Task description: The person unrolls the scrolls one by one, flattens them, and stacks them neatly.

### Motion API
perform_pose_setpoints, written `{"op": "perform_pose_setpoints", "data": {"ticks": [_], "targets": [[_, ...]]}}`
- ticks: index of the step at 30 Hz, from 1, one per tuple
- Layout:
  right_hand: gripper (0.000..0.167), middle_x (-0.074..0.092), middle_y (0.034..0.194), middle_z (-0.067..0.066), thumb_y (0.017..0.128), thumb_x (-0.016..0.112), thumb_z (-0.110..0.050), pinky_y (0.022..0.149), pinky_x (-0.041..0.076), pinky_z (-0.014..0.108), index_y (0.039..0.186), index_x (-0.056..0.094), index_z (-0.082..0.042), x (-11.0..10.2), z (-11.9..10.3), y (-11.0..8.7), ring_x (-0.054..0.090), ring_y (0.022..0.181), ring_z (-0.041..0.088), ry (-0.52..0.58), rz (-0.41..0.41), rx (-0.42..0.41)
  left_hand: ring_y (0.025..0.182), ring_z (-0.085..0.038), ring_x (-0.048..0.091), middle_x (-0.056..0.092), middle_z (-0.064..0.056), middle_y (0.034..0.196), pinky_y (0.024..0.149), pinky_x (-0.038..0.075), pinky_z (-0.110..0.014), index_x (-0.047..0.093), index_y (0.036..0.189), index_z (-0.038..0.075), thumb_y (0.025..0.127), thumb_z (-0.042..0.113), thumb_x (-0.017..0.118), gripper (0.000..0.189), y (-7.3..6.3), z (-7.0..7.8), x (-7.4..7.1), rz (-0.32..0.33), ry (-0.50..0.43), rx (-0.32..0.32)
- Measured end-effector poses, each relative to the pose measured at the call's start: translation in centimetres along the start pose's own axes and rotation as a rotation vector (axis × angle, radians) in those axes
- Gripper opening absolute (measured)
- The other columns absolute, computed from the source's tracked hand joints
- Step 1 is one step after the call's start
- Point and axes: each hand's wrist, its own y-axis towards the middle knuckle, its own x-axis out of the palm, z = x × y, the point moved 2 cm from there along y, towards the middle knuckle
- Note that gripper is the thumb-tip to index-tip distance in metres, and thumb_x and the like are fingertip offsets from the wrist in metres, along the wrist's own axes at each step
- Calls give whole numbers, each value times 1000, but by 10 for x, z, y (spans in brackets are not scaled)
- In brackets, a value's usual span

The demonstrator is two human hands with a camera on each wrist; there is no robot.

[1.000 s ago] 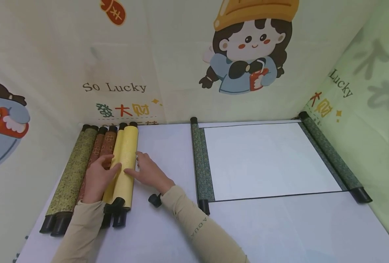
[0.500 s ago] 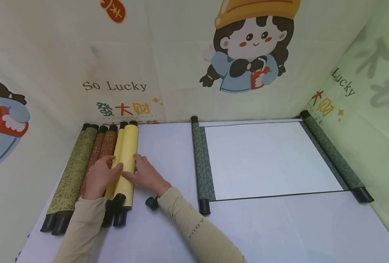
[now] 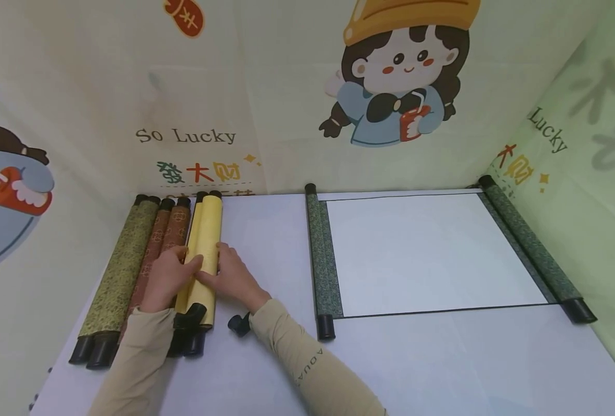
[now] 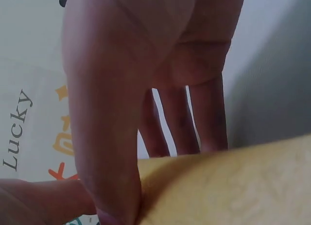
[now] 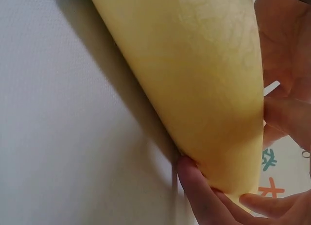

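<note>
In the head view, a rolled yellow hanging scroll (image 3: 212, 222) with black rod ends lies upright in the frame, two rolls side by side. My left hand (image 3: 168, 278) grips it from the left, thumb on top and fingers at the far side of the roll. My right hand (image 3: 235, 281) holds its right edge, thumb on the upper face and fingertips at the side. Up close in the right wrist view, the right fingers (image 5: 197, 188) pinch the yellow roll near the table. The left wrist view shows the left thumb (image 4: 107, 137) pressing on the roll, close to the other hand.
Rolled reddish-brown scrolls (image 3: 176, 225) and olive-green patterned scrolls (image 3: 122, 266) lie left of the yellow one. To the right, a dark green scroll (image 3: 320, 248) is spread open, showing its white sheet (image 3: 432, 254). A printed cloth (image 3: 281, 115) hangs behind the table (image 3: 442, 358).
The left hand has shifted slightly right and the two thumbs are closer together. The yellow scroll stays between the hands, nearly in place. The view has drifted a little.
</note>
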Motion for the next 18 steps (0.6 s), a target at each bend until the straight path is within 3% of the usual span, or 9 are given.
{"op": "perform_pose_setpoints", "data": {"ticks": [10,18], "targets": [[79,58,111,5,84,78,-36,72,49,17,143,39,-1,-4,6,0,55,85,5,82,41,10,108,-44,59,49,-41,131,80,56,-46,36,139,-22,99,39,56,76,4,-6,5,-53,-86,-28],[84,60,124,8,81,82,-29,80,49,19,147,36,-5,-13,9,-1,57,95,7,111,29,31,114,-41,57,48,-37,136,85,55,-45,36,143,-17,93,47,64,86,2,-2,9,-39,-180,-91]]}}
